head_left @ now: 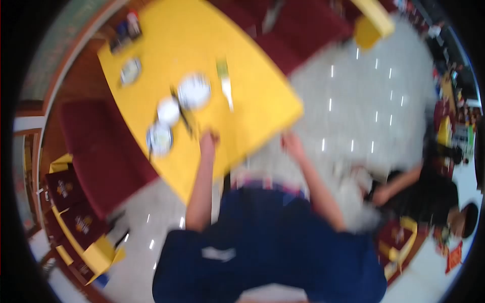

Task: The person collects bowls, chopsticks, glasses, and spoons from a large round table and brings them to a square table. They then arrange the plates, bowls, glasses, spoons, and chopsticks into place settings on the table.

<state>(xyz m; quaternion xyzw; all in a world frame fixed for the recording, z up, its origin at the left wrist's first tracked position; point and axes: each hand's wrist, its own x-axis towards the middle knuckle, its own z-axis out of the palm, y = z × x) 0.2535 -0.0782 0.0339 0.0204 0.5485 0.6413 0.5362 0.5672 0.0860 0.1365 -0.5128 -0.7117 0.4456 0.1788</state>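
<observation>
My left hand (208, 139) hovers over the near part of a yellow table (252, 121), its fingers curled in; whether anything is inside is hidden. Close to it lies a long dark thin item (184, 113), too blurred to name. Beyond the near right edge of the table is my right hand (291, 142), with its fingers smeared by motion. Left of the dark item are a round white dish (168, 111) and a patterned plate with something pale on it (159, 138). A larger white plate (194, 91) sits farther up. To its right is a white and green packet (224, 83).
Another small dish (130, 71) and some dark and red items (126, 31) stand at the table's far left. Maroon bench seats (101, 151) flank the table. At right, a person in dark clothes (424, 192) is near a maroon-and-yellow chair (399, 242). Grey tiles (348, 101) cover the floor.
</observation>
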